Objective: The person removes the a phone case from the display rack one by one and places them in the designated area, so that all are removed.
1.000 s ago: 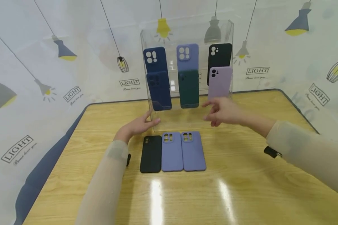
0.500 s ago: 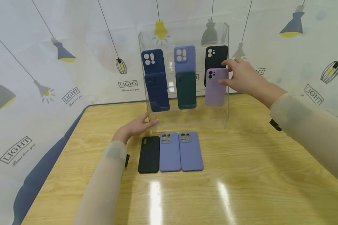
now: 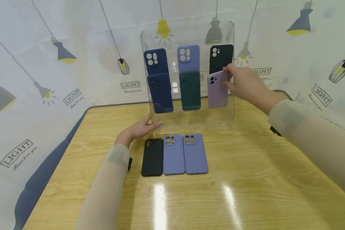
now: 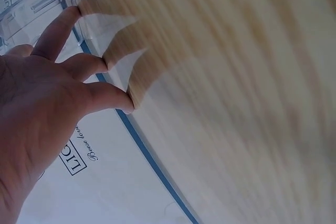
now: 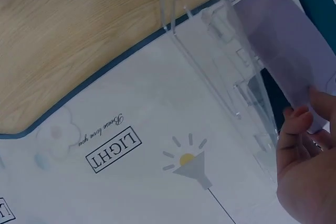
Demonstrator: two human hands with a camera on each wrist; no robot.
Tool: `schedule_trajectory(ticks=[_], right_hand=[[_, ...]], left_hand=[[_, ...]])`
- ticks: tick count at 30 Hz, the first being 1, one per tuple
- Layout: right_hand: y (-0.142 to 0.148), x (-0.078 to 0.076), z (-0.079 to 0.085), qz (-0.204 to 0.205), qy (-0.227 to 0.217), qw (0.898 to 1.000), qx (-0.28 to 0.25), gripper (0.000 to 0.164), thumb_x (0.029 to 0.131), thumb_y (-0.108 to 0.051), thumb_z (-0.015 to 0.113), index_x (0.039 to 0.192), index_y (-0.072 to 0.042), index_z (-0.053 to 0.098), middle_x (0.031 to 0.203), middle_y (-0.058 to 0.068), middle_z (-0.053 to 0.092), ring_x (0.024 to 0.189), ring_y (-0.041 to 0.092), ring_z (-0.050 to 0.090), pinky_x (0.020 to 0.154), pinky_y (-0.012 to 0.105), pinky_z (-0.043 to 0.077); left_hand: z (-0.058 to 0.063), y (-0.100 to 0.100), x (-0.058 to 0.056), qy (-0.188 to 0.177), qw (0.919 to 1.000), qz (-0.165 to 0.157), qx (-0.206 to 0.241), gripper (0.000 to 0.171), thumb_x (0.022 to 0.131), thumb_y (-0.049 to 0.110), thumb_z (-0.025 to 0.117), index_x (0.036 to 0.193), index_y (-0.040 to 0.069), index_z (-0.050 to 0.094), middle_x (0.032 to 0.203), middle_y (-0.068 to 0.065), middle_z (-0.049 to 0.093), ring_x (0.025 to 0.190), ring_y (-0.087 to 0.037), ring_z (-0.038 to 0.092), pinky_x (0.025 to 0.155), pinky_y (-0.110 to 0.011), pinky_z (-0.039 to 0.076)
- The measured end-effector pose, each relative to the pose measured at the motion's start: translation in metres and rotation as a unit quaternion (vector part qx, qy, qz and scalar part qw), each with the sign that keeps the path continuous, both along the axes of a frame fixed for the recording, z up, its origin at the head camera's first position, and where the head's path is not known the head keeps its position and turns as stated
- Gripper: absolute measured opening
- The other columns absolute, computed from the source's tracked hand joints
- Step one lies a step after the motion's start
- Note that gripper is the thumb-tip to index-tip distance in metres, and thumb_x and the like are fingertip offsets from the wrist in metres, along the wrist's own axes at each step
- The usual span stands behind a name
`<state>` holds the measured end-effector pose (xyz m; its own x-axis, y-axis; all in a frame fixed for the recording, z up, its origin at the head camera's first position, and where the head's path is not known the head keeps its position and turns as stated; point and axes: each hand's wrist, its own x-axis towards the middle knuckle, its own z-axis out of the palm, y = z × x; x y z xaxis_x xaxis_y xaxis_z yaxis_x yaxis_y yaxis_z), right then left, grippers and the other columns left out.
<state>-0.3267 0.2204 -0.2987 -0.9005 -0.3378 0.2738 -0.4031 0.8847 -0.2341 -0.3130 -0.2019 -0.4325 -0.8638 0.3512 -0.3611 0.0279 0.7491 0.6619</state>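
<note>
Lilac phone case (image 3: 217, 91) pinched between the thumb and fingers of my right hand (image 3: 245, 81), I have it by its upper right edge, its top tilted, in front of the upright black case (image 3: 220, 57) at the right of the clear stand (image 3: 184, 35); whether its bottom end rests on the stand, I can't tell. My left hand (image 3: 138, 128) is loose, fingers spread on the wooden table (image 3: 247, 179), thumb at the stand's lower left edge. The dark green case (image 3: 190, 92) is left of my lilac one, then the lower navy case (image 3: 161, 99). Nearer me, a flat black case (image 3: 152, 159) lies beside two periwinkle cases (image 3: 196, 158).
</note>
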Motion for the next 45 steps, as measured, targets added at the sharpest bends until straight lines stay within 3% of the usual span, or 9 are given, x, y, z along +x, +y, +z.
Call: schedule_trajectory(ticks=[3,9,15,21,30,37,45], right_hand=[[-0.002,-0.001,-0.003,-0.002,-0.022,1.0,-0.015,0.047,0.105,-0.017,0.068,0.145,-0.003,0.048,0.125,0.027,0.074,0.07,0.031,0.07,0.058,0.037,0.047],[0.002,-0.002,-0.013,0.007,-0.057,0.997,-0.052,0.064,0.104,-0.012,0.068,0.16,-0.012,0.037,0.121,0.029,0.075,0.077,0.033,0.075,0.062,0.038,0.051],[0.013,-0.002,-0.022,0.036,-0.037,0.995,-0.082,0.066,0.103,-0.009,0.069,0.16,-0.018,0.037,0.115,0.027,0.078,0.091,0.037,0.076,0.072,0.045,0.057],[0.015,-0.003,-0.025,0.092,0.014,0.993,-0.07,0.067,0.102,-0.003,0.069,0.161,-0.02,0.042,0.104,0.019,0.079,0.084,0.028,0.072,0.065,0.034,0.05],[0.009,0.001,-0.011,0.106,0.046,0.989,-0.087,0.07,0.102,-0.003,0.069,0.163,-0.024,0.042,0.108,0.021,0.079,0.088,0.03,0.075,0.062,0.029,0.048],[0.011,0.01,0.001,0.105,0.06,0.986,-0.117,0.066,0.102,-0.003,0.07,0.16,-0.021,0.047,0.105,0.022,0.08,0.091,0.034,0.08,0.066,0.01,0.048],[0.012,0.02,0.006,0.104,0.061,0.986,-0.115,0.061,0.103,-0.002,0.067,0.158,-0.02,0.049,0.108,0.022,0.08,0.089,0.034,0.08,0.065,0.009,0.049]], left_hand=[[0.001,0.001,0.0,0.004,1.0,0.002,0.0,0.103,0.098,0.081,0.048,0.173,0.031,-0.002,0.18,-0.013,0.013,0.166,-0.041,0.018,0.133,-0.064,0.019],[0.001,0.0,0.001,0.0,1.0,0.004,0.0,0.105,0.097,0.083,0.048,0.173,0.032,-0.003,0.18,-0.013,0.013,0.166,-0.041,0.018,0.133,-0.064,0.02],[0.001,0.0,0.002,-0.001,1.0,0.009,-0.001,0.105,0.096,0.083,0.049,0.173,0.032,-0.002,0.18,-0.014,0.015,0.165,-0.042,0.018,0.132,-0.065,0.02],[0.001,0.0,0.001,0.008,0.9999,0.007,-0.01,0.103,0.099,0.081,0.047,0.173,0.03,-0.001,0.179,-0.015,0.018,0.165,-0.042,0.021,0.133,-0.064,0.021],[-0.001,0.001,0.001,0.012,0.9999,0.003,-0.008,0.099,0.101,0.078,0.046,0.173,0.029,-0.001,0.18,-0.015,0.016,0.165,-0.041,0.021,0.133,-0.063,0.022],[0.001,0.002,0.002,0.003,0.9999,0.003,-0.009,0.1,0.101,0.078,0.047,0.173,0.029,-0.002,0.18,-0.014,0.014,0.165,-0.041,0.019,0.133,-0.063,0.021],[0.0,0.001,0.001,-0.004,0.9999,0.006,-0.01,0.102,0.099,0.081,0.046,0.173,0.031,-0.004,0.18,-0.014,0.014,0.165,-0.042,0.019,0.132,-0.064,0.021]])
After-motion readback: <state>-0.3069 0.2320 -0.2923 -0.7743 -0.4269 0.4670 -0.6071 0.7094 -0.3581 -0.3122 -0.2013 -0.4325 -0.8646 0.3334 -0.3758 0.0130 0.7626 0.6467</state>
